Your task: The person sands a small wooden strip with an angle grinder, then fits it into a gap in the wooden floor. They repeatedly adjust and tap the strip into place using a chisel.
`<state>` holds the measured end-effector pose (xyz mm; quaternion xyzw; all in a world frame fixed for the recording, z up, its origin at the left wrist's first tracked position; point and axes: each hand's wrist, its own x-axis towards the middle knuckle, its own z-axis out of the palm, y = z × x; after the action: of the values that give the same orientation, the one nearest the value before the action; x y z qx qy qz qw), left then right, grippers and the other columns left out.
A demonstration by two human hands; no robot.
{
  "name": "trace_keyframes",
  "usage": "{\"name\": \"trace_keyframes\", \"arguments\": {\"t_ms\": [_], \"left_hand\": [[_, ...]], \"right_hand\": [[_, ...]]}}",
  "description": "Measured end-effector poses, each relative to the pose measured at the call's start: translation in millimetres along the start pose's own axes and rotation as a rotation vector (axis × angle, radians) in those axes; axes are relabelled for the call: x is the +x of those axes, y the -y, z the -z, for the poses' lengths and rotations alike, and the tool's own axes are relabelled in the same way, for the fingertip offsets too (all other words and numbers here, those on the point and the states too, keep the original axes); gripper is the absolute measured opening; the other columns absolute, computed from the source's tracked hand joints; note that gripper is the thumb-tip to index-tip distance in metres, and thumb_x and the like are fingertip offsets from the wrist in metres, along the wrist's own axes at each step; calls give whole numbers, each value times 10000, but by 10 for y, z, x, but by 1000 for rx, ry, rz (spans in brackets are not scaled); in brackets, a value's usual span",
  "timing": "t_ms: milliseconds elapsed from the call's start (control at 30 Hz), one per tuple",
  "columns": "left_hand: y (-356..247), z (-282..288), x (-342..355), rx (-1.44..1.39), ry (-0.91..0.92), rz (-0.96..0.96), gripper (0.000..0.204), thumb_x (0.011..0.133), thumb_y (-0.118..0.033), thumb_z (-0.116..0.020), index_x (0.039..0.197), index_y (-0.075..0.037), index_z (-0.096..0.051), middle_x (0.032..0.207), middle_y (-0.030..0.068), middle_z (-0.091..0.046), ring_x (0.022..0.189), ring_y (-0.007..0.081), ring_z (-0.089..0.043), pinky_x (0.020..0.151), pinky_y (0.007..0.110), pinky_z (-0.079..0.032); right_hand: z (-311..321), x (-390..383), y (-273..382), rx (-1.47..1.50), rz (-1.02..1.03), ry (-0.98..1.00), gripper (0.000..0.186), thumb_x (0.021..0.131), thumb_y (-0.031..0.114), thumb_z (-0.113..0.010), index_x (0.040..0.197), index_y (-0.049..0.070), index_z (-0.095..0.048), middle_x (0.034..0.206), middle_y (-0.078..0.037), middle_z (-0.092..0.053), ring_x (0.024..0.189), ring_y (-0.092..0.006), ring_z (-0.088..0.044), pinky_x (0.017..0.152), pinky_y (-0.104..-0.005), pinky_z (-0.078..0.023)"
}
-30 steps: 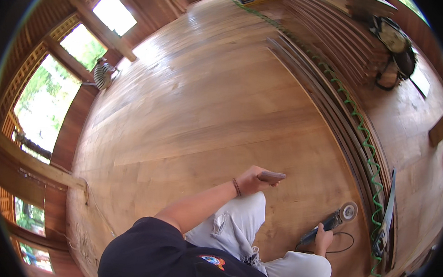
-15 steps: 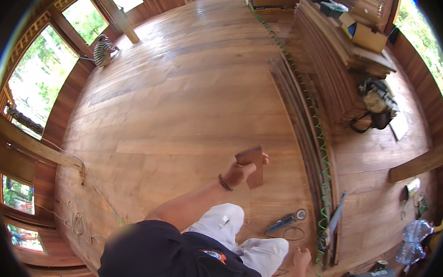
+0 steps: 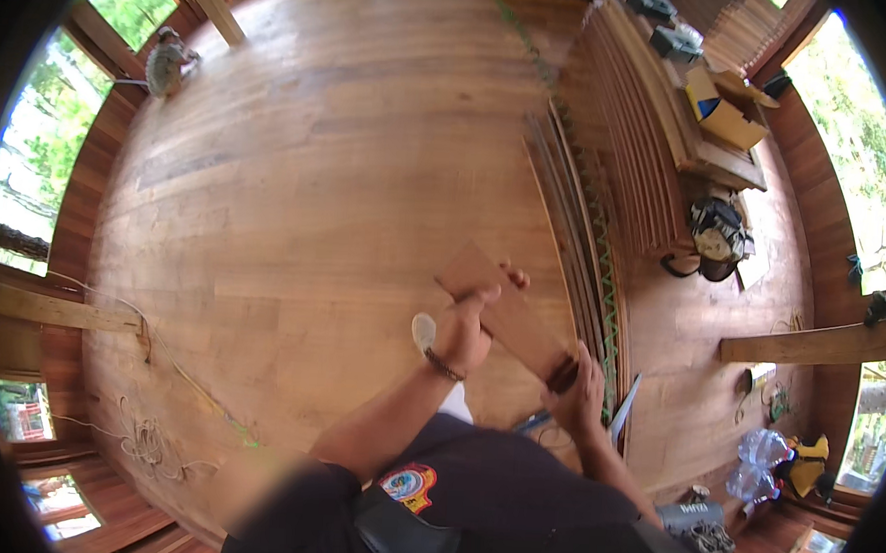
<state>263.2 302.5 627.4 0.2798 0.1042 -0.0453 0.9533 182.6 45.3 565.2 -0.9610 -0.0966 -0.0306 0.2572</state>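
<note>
Out in front of my body, both hands hold a flat brown piece (image 3: 526, 326), slanting down from left to right. I cannot tell whether it is wood or a stiff sheet. My left hand (image 3: 467, 330) is closed on its upper left part, thumb across the face and fingertips showing past the far edge. A broader brown end sticks out beyond that thumb. My right hand (image 3: 581, 396) is closed round the lower right end, where a dark rounded part shows by the fingers. Blur hides finer detail.
Long boards (image 3: 567, 203) lie along the right, beside a green coiled hose (image 3: 609, 315). Beyond stand stacked planks (image 3: 631, 136), an open carton (image 3: 722, 111) and a bag (image 3: 718, 236). Clear plastic bottles (image 3: 757, 463) lie right. Another person (image 3: 167, 62) crouches far left.
My right hand has come up from the lower right and taken hold of the brown piece's lower end. My left hand has shifted slightly left, still holding it. I have risen and the view has shifted.
</note>
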Motion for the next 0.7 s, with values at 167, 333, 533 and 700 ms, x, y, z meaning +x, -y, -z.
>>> {"name": "trace_keyframes", "arguments": {"t_ms": [167, 333, 533, 700], "left_hand": [[-1213, 289, 688, 248, -7, -56, 565, 1025, -244, -593, 1520, -6, -459, 1502, 160, -571, 1386, 282, -550, 1182, 469, -428], [-2133, 472, 1529, 24, 10, 6, 632, 1106, -438, -454, 1577, -18, -420, 1592, 165, -514, 1445, 275, -511, 1180, 487, -437], [-2664, 754, 3074, 1, -66, 191, 632, 1127, -470, -371, 1550, -8, -455, 1591, 187, -518, 1421, 320, -540, 1145, 543, -480], [-3101, 909, 4883, 16, 8, 234, 575, 1111, -411, -396, 1518, -20, -506, 1573, 193, -535, 1418, 332, -544, 1122, 549, -500]], "right_hand": [[-366, 1293, 483, 122, 95, 74, 732, 672, 96, -837, 1346, 27, -560, 1159, -198, -618, 1085, -405, -619, 955, -493, -526], [-484, 2436, 889, 138, 98, 127, 742, 669, 97, -822, 1362, 24, -568, 1168, -209, -627, 1105, -422, -624, 956, -495, -535], [-641, 3781, 793, 22, 83, 17, 810, 635, 124, -806, 1403, 22, -571, 1224, -214, -608, 1165, -427, -597, 1009, -518, -506], [-765, 5408, 595, -50, 131, -22, 851, 622, 150, -802, 1429, 24, -564, 1228, -207, -603, 1167, -427, -583, 1040, -535, -473]]}}
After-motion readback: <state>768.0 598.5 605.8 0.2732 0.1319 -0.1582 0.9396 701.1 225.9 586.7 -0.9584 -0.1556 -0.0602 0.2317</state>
